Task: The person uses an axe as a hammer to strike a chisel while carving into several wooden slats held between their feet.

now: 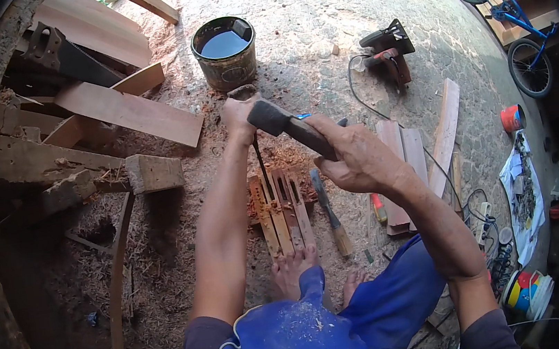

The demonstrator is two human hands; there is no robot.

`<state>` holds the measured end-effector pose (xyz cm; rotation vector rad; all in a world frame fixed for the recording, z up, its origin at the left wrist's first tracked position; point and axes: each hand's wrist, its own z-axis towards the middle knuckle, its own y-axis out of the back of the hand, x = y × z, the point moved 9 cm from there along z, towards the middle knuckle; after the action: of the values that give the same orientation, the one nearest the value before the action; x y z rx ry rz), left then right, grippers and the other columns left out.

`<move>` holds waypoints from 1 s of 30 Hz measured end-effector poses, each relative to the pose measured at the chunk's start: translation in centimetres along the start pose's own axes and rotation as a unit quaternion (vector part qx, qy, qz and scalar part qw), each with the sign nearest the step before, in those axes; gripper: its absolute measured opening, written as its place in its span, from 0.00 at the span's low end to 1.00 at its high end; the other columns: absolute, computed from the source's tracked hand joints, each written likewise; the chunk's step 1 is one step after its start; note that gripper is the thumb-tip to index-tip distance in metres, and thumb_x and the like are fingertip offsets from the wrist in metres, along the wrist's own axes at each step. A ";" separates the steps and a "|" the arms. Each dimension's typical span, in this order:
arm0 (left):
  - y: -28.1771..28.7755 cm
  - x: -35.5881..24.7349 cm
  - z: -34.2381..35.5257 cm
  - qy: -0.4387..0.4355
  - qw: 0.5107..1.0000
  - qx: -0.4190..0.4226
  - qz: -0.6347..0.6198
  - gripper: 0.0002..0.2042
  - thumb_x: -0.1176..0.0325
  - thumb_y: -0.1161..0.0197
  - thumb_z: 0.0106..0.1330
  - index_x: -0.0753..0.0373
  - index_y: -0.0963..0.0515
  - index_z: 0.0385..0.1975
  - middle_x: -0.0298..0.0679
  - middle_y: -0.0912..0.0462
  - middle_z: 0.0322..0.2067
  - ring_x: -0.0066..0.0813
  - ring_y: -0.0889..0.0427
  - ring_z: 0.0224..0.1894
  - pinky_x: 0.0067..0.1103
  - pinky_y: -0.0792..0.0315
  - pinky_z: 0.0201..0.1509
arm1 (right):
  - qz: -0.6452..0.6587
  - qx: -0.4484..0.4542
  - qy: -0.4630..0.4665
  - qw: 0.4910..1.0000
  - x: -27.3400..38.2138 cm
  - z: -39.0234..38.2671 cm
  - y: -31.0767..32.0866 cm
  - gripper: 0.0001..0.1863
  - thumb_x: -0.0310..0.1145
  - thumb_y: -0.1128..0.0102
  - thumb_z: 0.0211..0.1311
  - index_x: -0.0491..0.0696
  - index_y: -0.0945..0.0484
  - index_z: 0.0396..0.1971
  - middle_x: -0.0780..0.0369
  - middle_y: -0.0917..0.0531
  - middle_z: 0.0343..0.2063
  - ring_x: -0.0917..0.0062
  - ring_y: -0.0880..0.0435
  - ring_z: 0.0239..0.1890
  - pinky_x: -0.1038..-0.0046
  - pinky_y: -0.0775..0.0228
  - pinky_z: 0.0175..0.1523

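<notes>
My left hand [240, 116] is closed high on an upright chisel, whose long dark blade [261, 163] reaches down into narrow, slotted wooden pieces [281, 209] on the ground. My right hand [346, 152] grips the handle of a hammer, its dark metal head [267, 117] just beside my left hand at the chisel's top. The toes of my bare foot [289, 267] rest on the near ends of the pieces, among orange shavings. Another chisel [332, 220] with a wooden handle lies to their right.
A bucket of liquid [224, 66] stands ahead. Boards [125, 113] and a handsaw [66, 57] fill the left. Rightward are a corded power saw [388, 63], planks [413, 151], a screwdriver [378, 207], cords, a white sheet [520, 194], paint cans [511, 119] and a blue bicycle [515, 20].
</notes>
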<state>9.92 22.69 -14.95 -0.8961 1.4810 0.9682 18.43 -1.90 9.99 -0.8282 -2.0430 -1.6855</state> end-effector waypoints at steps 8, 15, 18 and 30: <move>-2.2 6.1 -2.6 0.309 0.911 0.228 0.151 0.12 0.63 0.29 0.59 0.66 0.20 0.26 0.37 0.20 0.19 0.26 0.22 0.19 0.28 0.30 0.21 | 0.122 -0.037 0.013 0.992 -7.1 -7.1 -6.2 0.27 0.27 0.40 0.55 0.47 0.29 0.58 0.49 0.16 0.31 0.51 0.14 0.37 0.57 0.23 0.43; 5.5 -13.7 -9.9 -0.006 0.991 0.131 0.038 0.17 0.67 0.28 0.62 0.66 0.24 0.47 0.33 0.21 0.34 0.21 0.24 0.34 0.21 0.26 0.39 | 0.209 0.274 0.007 0.939 -8.2 -9.8 -16.2 0.27 0.36 0.33 0.50 0.49 0.25 0.53 0.55 0.18 0.34 0.60 0.16 0.37 0.62 0.24 0.44; 7.6 -17.6 -14.3 -0.080 0.990 0.119 0.005 0.16 0.69 0.26 0.63 0.64 0.25 0.46 0.29 0.23 0.33 0.19 0.26 0.32 0.21 0.26 0.39 | 0.211 0.286 -0.006 0.935 -9.5 -7.3 -17.3 0.27 0.39 0.32 0.50 0.48 0.23 0.52 0.57 0.18 0.33 0.66 0.19 0.37 0.67 0.27 0.47; 3.1 -18.4 -22.5 -0.143 0.987 0.036 -0.058 0.09 0.76 0.33 0.67 0.66 0.26 0.41 0.31 0.22 0.27 0.18 0.21 0.25 0.17 0.23 0.29 | 0.490 -0.069 -0.152 0.855 -7.3 -8.6 -7.2 0.27 0.28 0.34 0.63 0.47 0.33 0.60 0.69 0.23 0.26 0.88 0.26 0.17 0.81 0.32 0.20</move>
<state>0.72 3.55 5.16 -0.7484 1.2002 0.9090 18.66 -12.62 1.98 -1.8654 -1.2142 -1.1239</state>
